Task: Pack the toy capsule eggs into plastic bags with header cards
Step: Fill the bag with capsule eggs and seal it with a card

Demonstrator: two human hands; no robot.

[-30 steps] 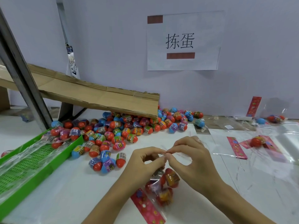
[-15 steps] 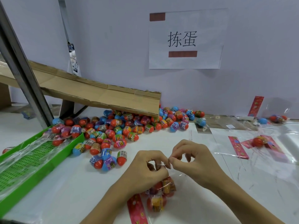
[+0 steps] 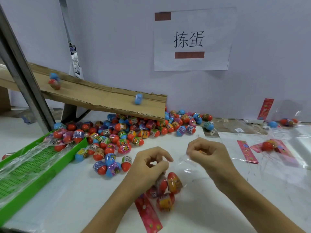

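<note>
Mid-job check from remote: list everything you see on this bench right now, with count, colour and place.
loose capsule eggs: dozens, mostly red and blue with labels, heaped under the ramp's end
rolling eggs: three, blue and red, blurred on the ramp
cardboard ramp: one, brown, sloping from left
green tray: one, left, plastic film over it
bagged eggs: about four, red-orange, bottom centre
header card: one, red, beneath that bag
spare cards and bags: several, right
wall sign: one, white
left hand: fingers curled over the bagged eggs
right hand: pinching the clear bag
</note>
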